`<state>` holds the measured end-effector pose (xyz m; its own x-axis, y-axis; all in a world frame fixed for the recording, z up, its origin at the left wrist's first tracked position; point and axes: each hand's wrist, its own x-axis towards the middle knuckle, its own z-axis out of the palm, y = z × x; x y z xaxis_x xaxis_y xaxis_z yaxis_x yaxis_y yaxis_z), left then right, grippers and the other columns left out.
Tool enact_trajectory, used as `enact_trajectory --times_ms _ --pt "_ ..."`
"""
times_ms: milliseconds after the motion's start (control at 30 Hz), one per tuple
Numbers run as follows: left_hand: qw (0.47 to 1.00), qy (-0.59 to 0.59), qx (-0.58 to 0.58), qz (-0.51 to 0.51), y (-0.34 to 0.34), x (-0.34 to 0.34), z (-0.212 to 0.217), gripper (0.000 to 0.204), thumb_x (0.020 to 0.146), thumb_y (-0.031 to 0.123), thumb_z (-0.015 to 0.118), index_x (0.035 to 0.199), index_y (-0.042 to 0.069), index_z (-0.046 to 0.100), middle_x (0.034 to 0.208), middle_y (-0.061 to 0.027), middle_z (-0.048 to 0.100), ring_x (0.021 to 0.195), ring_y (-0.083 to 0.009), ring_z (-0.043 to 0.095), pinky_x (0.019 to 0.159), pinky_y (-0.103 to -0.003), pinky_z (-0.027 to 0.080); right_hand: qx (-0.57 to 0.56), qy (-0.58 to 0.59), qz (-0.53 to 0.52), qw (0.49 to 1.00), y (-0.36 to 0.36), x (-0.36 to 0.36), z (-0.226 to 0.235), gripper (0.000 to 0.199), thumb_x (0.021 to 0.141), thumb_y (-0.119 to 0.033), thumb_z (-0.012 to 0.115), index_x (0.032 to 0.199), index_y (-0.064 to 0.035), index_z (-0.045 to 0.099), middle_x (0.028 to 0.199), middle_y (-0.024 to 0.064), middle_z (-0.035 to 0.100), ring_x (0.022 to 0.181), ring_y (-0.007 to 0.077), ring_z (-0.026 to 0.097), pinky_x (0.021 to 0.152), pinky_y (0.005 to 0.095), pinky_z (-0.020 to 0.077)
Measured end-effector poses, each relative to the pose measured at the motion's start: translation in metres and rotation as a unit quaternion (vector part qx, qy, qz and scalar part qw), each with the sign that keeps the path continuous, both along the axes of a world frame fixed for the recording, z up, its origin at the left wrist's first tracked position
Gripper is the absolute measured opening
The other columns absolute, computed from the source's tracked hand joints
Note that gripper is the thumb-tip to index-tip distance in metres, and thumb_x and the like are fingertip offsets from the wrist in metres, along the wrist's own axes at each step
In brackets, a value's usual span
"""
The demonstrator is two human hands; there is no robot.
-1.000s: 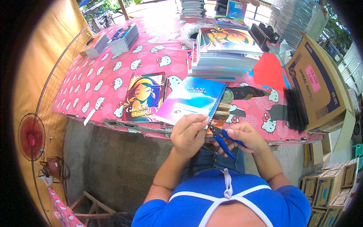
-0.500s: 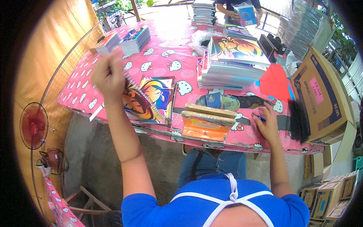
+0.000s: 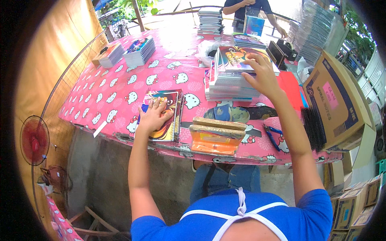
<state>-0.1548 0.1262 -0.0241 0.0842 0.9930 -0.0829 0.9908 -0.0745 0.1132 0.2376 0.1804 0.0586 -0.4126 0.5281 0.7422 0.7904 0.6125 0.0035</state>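
Observation:
My left hand (image 3: pixel 152 116) lies open and flat, fingers spread, on a small pile of spiral notebooks (image 3: pixel 173 105) with colourful cartoon covers near the table's front edge. My right hand (image 3: pixel 262 75) reaches out to a tall stack of notebooks (image 3: pixel 230 86) at the centre right. Its fingers are apart over the top cover; whether they touch it I cannot tell. Blue-handled pliers (image 3: pixel 274 137) lie on the table below my right forearm. To their left stands an orange, plastic-wrapped block (image 3: pixel 213 146) with a brown board edge.
A cardboard box (image 3: pixel 341 100) stands at the right with black wire coils (image 3: pixel 313 128) beside it. Two notebook stacks (image 3: pixel 139 51) sit at the far left. Red sheets (image 3: pixel 290 89) lie beside the centre stack. A person (image 3: pixel 251 12) across the table handles a blue item.
My left hand has come down flat on the notebooks; the cover it was turning now lies down. My right hand has let go of the pliers and moved up to the tall stack.

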Motion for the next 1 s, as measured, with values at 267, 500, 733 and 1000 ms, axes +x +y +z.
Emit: enact_trajectory --times_ms 267,500,733,1000 --pt "0.859 -0.46 0.193 -0.117 -0.038 0.09 0.046 0.045 0.083 0.032 0.069 0.121 0.008 0.061 0.137 -0.0216 0.046 0.128 -0.0313 0.044 0.106 -0.043 0.032 -0.079 -0.13 0.059 0.987 0.023 -0.041 0.013 0.031 0.074 -0.013 0.064 0.104 -0.0125 0.066 0.103 0.0096 0.059 0.106 0.029 0.056 0.088 0.0412 0.0468" --pt "0.666 -0.74 0.04 -0.087 -0.053 0.151 0.032 0.031 0.09 0.016 0.063 0.117 0.001 0.059 0.125 -0.0151 0.056 0.115 -0.0207 0.054 0.096 -0.032 0.044 -0.191 -0.123 0.103 0.968 0.039 -0.034 0.033 0.023 0.078 -0.015 0.067 0.1 -0.009 0.067 0.09 0.0095 0.067 0.084 0.0299 0.064 0.076 0.0394 0.0492" --pt "0.41 -0.907 -0.095 0.022 -0.041 0.14 0.026 0.047 0.096 0.032 0.053 0.129 0.001 0.039 0.125 -0.0199 0.053 0.11 -0.0298 0.058 0.091 -0.04 0.05 -0.142 -0.149 0.03 0.978 -0.002 -0.056 0.027 0.04 0.072 -0.014 0.07 0.111 -0.0151 0.059 0.083 0.0069 0.066 0.076 0.0264 0.065 0.066 0.0395 0.0509" --pt "0.522 -0.836 0.138 -0.095 -0.051 0.135 0.031 0.026 0.093 0.005 0.055 0.118 -0.003 0.052 0.107 -0.0107 0.064 0.096 -0.0157 0.062 0.085 -0.029 0.05 -0.041 0.216 0.081 0.972 -0.122 -0.032 -0.022 0.046 0.073 -0.006 0.071 0.116 -0.0038 0.056 0.109 0.0123 0.062 0.104 0.0253 0.058 0.093 0.0385 0.0436"
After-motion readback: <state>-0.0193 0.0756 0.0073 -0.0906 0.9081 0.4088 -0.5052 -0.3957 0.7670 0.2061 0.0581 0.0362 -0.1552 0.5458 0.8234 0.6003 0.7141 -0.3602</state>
